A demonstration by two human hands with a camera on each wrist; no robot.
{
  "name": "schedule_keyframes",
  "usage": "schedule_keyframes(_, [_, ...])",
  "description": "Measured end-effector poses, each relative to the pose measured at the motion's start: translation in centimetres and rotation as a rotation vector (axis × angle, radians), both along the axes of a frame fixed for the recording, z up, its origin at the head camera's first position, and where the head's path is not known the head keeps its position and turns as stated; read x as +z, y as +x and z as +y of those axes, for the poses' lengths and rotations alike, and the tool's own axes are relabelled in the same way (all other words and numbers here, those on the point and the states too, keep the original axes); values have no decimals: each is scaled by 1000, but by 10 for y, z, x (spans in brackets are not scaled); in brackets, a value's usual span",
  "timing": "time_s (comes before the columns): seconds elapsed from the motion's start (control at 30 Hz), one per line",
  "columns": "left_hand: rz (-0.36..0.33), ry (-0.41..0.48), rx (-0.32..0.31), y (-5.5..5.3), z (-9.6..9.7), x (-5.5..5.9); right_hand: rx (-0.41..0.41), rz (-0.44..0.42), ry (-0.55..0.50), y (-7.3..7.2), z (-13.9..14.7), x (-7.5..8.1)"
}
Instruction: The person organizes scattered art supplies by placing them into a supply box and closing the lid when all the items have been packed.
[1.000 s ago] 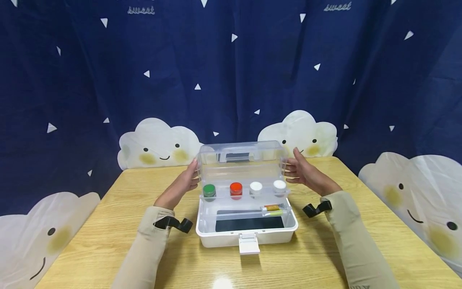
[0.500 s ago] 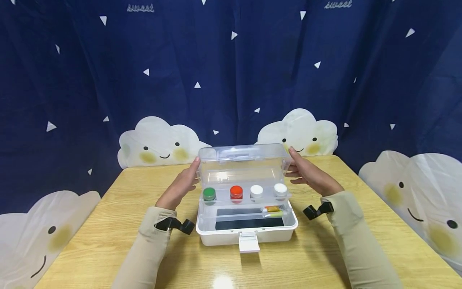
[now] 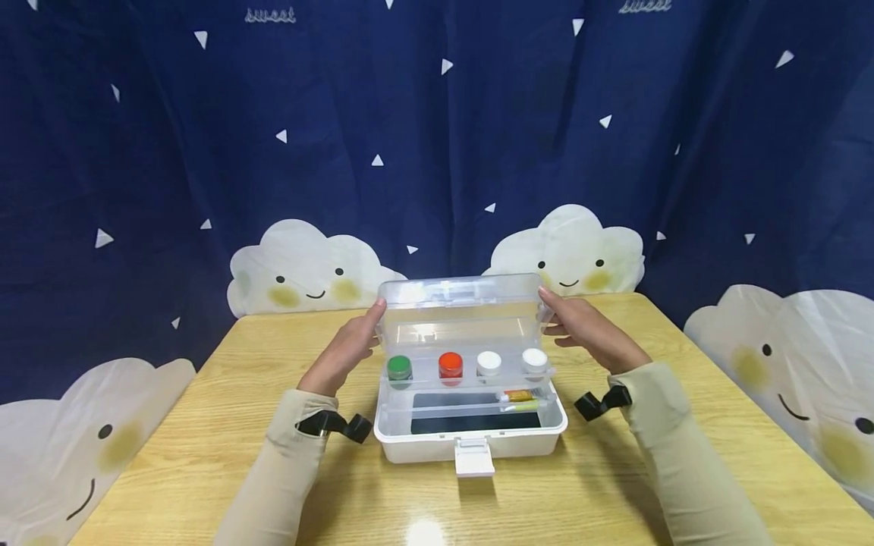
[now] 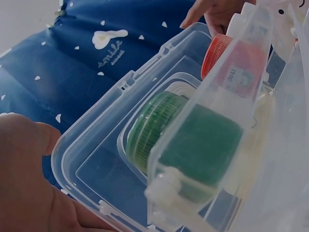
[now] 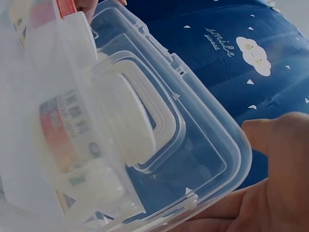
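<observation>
A white storage box (image 3: 408, 452) stands on the table with its clear lid (image 3: 464, 291) raised at the back. My left hand (image 3: 347, 350) holds the lid's left side, thumb at the rim and fingers along the outside. On the opposite side my right hand (image 3: 589, 329) grips the lid the same way, its thumb at the corner. Raised clear trays carry a green paint jar (image 3: 399, 368), a red paint jar (image 3: 450, 365) and two white-capped jars, one a white paint jar (image 5: 128, 121). Small tubes (image 3: 520, 396) lie in the lower tray.
A dark flat panel (image 3: 444, 425) lies in the bottom of the box. The white latch (image 3: 474, 458) hangs down at the front. Wooden table (image 3: 205, 425) surrounds the box, with a dark blue cloud-print curtain (image 3: 437, 152) behind it.
The lid has tilted forward a little, toward me. My right thumb has come in onto the lid's corner, and both hands have followed the lid. The jars and tubes keep their places.
</observation>
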State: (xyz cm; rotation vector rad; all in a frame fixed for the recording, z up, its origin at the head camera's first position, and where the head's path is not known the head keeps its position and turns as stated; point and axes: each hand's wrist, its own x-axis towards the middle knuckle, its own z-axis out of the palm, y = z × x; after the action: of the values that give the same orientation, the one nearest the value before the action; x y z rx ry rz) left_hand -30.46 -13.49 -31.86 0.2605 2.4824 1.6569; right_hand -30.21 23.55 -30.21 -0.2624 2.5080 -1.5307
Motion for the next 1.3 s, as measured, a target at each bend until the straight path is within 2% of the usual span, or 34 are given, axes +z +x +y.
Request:
schedule_keyframes(0.37, [4, -8, 18, 1, -1, 0, -13, 15, -1, 0, -1, -4])
schedule_keyframes(0.57, [16, -7, 8, 1, -2, -1, -7, 17, -1, 2, 1, -3])
schedule_keyframes(0.93, [36, -27, 5, 3, 0, 4, 8, 42, -17, 1, 2, -3])
schedule_keyframes(1.3, [63, -55, 29, -3, -2, -4, 37, 54, -61, -2, 5, -9])
